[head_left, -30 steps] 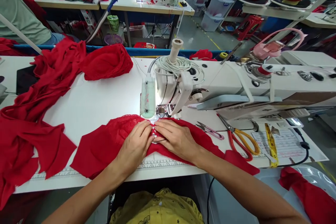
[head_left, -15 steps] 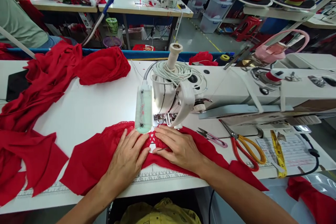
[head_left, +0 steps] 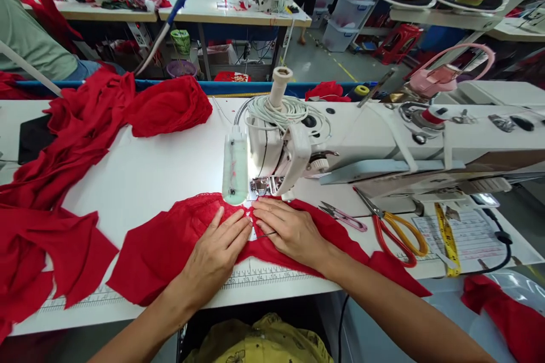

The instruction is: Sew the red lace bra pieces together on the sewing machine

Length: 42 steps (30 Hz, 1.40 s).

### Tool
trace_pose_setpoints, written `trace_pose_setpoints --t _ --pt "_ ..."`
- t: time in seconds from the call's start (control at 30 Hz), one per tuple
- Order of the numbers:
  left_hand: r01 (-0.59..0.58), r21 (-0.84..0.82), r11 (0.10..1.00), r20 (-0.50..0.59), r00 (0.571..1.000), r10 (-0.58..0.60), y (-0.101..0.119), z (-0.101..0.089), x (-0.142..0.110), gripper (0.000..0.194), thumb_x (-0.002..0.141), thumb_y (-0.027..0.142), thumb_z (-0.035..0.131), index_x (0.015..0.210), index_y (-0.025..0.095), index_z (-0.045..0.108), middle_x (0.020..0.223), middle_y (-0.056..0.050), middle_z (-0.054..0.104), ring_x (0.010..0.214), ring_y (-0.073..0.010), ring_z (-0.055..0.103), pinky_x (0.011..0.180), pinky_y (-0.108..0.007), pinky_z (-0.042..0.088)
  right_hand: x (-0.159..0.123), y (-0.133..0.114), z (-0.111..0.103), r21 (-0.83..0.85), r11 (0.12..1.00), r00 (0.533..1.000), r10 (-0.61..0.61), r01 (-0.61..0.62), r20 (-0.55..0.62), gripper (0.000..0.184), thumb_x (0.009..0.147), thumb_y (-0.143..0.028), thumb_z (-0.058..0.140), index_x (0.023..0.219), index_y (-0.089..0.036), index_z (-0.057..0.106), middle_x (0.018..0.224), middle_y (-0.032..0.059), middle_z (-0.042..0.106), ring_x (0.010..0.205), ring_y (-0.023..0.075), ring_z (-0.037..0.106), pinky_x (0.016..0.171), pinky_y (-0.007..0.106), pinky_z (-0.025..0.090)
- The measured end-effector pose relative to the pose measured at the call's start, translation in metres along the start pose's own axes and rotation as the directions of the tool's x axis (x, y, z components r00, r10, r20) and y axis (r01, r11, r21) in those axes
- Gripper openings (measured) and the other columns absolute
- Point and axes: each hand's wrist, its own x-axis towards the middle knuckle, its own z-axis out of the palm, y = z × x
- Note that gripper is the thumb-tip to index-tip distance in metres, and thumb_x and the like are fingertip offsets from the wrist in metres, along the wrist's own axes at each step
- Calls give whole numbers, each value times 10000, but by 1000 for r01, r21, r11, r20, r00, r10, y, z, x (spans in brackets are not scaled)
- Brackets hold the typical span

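Note:
A red lace-edged garment piece (head_left: 157, 247) lies spread before the sewing machine (head_left: 293, 147), its middle close to the presser foot (head_left: 260, 186). My left hand (head_left: 221, 244) rests flat on the garment, fingers stretched toward its narrow centre. My right hand (head_left: 289, 229) presses on the other side of that centre with its fingers together. A thin dark pointed tool (head_left: 266, 235) sticks out from under my right hand; the rest of it is hidden. Between my fingertips, small crossed red strips show over white, partly covered.
Thread snips (head_left: 344, 218) and orange-handled scissors (head_left: 394, 229) lie to the right, near a yellow measuring tape (head_left: 446, 238). Red fabric (head_left: 76, 136) is heaped at left. A translucent guard (head_left: 235, 170) hangs beside the needle area. Another person's sleeve (head_left: 34, 39) shows at upper left.
My left hand first drew back from the garment's centre, then slid inward again, covering more of the crossed strips. My right hand stays on the fabric. Across the room, a standing person has come into view.

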Motion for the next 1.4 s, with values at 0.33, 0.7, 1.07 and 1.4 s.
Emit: trace_pose_setpoints --t 0.33,0.7,1.07,1.4 --pt "-9 54 999 -16 1000 10 4 2 4 311 1010 224 487 1269 121 625 1210 -143 697 1217 -298 617 1085 -588 442 20 -6 -12 -32 996 994 82 -80 78 148 988 -237 545 984 -205 690 1039 54 745 1010 185 672 867 301 527" --pt "-30 62 998 -10 999 31 5 1 4 313 1008 164 455 1272 103 611 1211 -149 690 1209 -288 615 1085 -617 423 24 -2 -2 -204 978 998 52 -46 27 262 1030 -315 477 886 -208 668 904 34 719 862 172 620 711 270 419" --pt "-42 53 998 -10 999 43 5 -1 5 310 994 135 463 1263 86 610 1167 -151 692 1176 -290 626 1081 -640 412 24 -8 -5 -253 965 995 78 -61 58 208 997 -339 558 877 -206 662 890 18 717 842 166 607 633 274 366" --pt "-35 39 999 -21 999 36 6 0 3 298 999 149 453 1253 119 606 1172 -139 689 1171 -289 632 1084 -643 411 21 2 4 -234 970 997 57 -69 -60 217 1000 -277 542 861 -205 691 947 20 760 874 158 661 678 263 425"
